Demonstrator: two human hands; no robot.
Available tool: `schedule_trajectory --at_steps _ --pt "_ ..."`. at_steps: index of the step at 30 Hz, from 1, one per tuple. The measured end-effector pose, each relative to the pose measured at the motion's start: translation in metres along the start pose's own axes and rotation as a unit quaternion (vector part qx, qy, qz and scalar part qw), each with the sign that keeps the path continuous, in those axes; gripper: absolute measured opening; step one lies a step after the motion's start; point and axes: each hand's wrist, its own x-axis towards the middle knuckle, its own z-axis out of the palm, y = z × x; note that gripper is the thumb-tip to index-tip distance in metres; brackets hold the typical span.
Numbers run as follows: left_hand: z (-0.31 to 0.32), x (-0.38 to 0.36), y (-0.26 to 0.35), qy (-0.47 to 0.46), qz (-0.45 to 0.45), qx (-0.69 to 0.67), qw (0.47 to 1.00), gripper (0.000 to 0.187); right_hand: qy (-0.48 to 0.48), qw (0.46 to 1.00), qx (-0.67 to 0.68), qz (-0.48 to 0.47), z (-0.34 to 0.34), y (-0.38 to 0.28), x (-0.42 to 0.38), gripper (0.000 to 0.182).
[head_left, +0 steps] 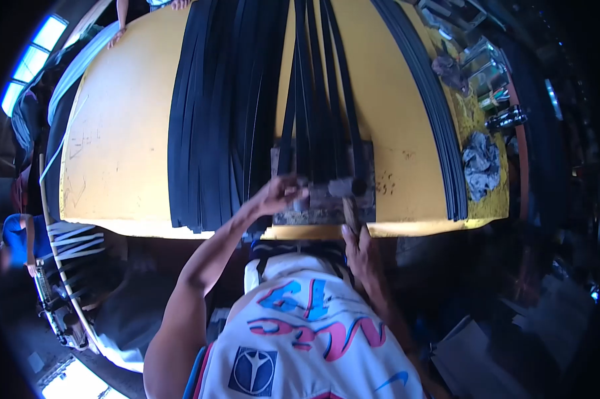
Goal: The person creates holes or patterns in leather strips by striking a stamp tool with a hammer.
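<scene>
Head camera view, looking down over a yellow tabletop (130, 126). At the upper left, another person's hand (117, 36) rests on the tabletop's edge. Left of centre lies a broad band of long dark strips (207, 113), running from the top of the frame towards the near edge. Next, at centre, the left hand (279, 194) reaches over a dark block (287, 217), its grip curled beside a small cylindrical piece (301, 199); blur hides whether the two are joined, so I cannot tell if it is pinching. Several narrow strips (313, 80) come down from the top centre and end over the block. Just right of them, the right hand (362, 253) has its grip closed around the wooden handle of a hammer (351, 214), the head low over the block. This looks like hammer work at the strip ends; a blow would call for steady strips and left fingers clear of the head. Farther right lies a slim stacked bundle (439, 120), then a crumpled grey sheet (481, 166) near the right corner
</scene>
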Motion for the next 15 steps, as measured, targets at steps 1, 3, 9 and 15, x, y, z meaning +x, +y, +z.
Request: schedule_trajectory --at_steps 1,3,9,15 --pt "0.0 0.0 0.0 -0.083 -0.041 -0.006 0.996 0.039 0.005 0.999 -0.038 0.018 -0.012 -0.005 -0.001 0.05" --pt "0.014 -0.003 0.004 -0.084 -0.02 -0.03 0.996 0.037 0.009 0.998 -0.034 0.043 -0.013 0.026 0.009 0.051" --pt "0.017 0.061 0.006 0.01 0.096 0.04 0.995 0.029 -0.008 0.994 -0.092 0.053 -0.022 0.034 0.018 0.059" --pt "0.013 0.073 0.014 -0.051 -0.001 0.118 0.992 0.033 -0.005 0.995 -0.093 0.026 -0.025 0.034 0.016 0.057"
